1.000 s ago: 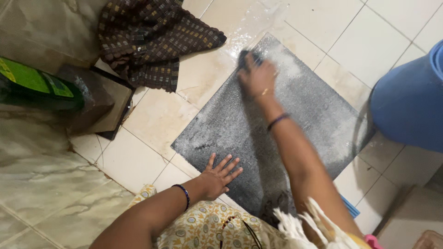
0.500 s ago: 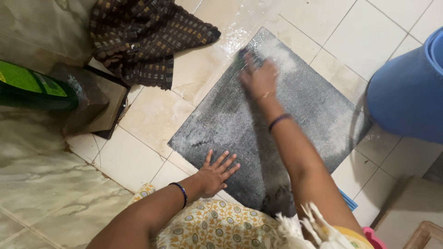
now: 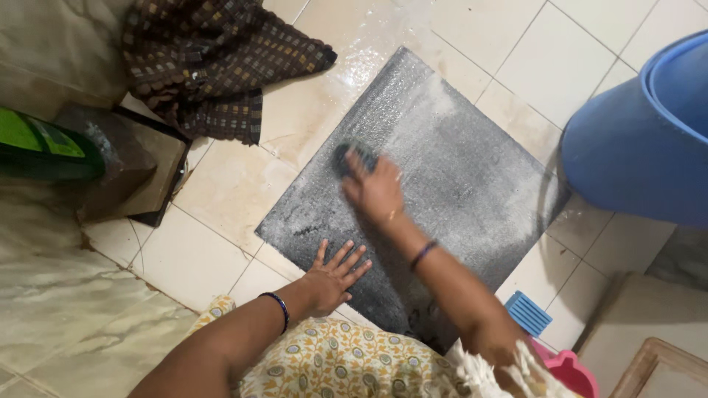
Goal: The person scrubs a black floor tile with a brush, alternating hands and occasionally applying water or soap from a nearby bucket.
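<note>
Slab [image 3: 457, 184]: dark grey, square, flat on the wet tiled floor [image 3: 243, 184], soapy film across its surface. Right hand [image 3: 376, 193] over the slab's middle, fingers closed on a dark scrubber [image 3: 350, 156] pressed to the slab. Left hand [image 3: 330, 276] at the slab's near edge, palm down, fingers spread apart, holding nothing. Blue bucket [image 3: 641, 140] just right of the slab. Checked brown cloth [image 3: 214, 66] lies crumpled beyond the slab's left corner. Green bottle [image 3: 44, 151] well left of the slab. Small blue brush [image 3: 528, 313] near the slab's lower right edge.
</note>
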